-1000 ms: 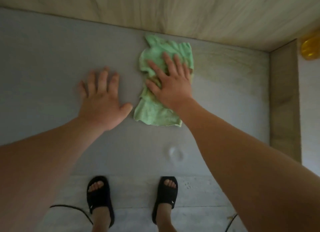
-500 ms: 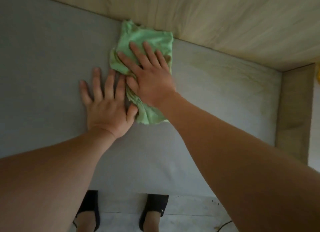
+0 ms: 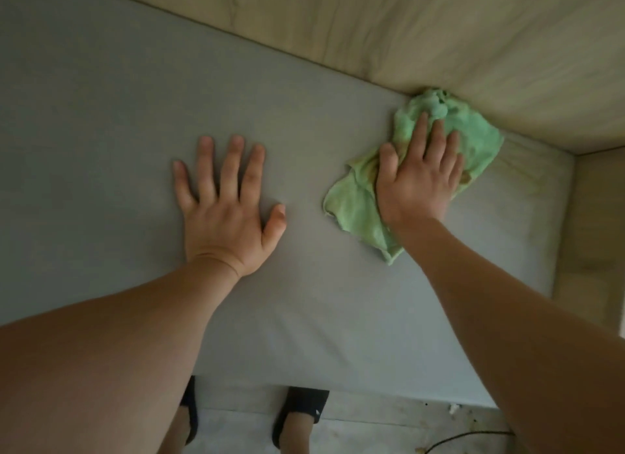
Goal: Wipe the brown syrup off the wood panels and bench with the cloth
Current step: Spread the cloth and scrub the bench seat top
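A crumpled green cloth [image 3: 475, 133] with brownish stains lies on the grey bench [image 3: 101, 115], its far end bunched against the pale wood back panel [image 3: 406, 23]. My right hand [image 3: 417, 179] presses flat on the cloth, fingers spread over it. My left hand [image 3: 230, 199] rests flat and open on the bare bench, well left of the cloth, holding nothing. Faint yellowish-brown syrup smears [image 3: 527, 172] show on the bench to the right of the cloth, near the corner.
A wood side panel [image 3: 595, 233] closes the bench on the right. Below the bench's front edge are my feet in black sandals [image 3: 301, 409] on a pale floor, with a dark cable [image 3: 466, 438] at the lower right.
My right hand has slid the cloth to the right along the back panel, away from my left hand, which stays flat on the bench. The view has shifted closer.
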`<state>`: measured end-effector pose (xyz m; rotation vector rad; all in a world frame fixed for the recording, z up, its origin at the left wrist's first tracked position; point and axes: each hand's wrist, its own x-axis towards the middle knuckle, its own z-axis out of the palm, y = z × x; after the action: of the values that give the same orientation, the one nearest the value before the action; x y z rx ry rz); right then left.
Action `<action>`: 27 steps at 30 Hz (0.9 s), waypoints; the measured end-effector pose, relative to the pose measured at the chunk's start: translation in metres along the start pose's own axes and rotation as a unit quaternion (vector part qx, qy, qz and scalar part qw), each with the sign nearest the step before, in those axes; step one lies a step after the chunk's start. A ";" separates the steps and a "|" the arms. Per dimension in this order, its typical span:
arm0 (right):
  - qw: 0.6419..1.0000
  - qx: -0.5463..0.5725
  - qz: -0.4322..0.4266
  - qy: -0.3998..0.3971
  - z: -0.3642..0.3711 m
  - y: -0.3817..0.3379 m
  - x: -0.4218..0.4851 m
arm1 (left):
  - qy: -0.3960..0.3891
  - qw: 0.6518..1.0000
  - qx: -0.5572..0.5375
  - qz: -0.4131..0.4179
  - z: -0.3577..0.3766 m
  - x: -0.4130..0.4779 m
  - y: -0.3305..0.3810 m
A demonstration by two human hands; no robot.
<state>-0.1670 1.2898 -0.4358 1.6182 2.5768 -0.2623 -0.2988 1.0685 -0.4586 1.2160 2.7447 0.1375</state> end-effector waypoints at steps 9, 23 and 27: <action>0.949 -0.022 -0.315 -0.024 0.011 -0.127 0.018 | 0.004 1.000 0.022 0.003 0.003 -0.001 -0.004; 0.995 0.031 -0.099 -0.002 0.020 -0.113 -0.004 | 0.006 1.000 0.022 0.003 0.005 0.000 -0.001; 0.965 -0.017 -0.262 -0.027 0.013 -0.102 0.012 | 0.011 1.000 0.027 0.004 0.004 0.000 -0.004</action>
<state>-0.2642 1.2549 -0.4410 0.8738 2.8965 -0.2878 -0.3008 1.0661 -0.4631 1.2458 2.7794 0.0795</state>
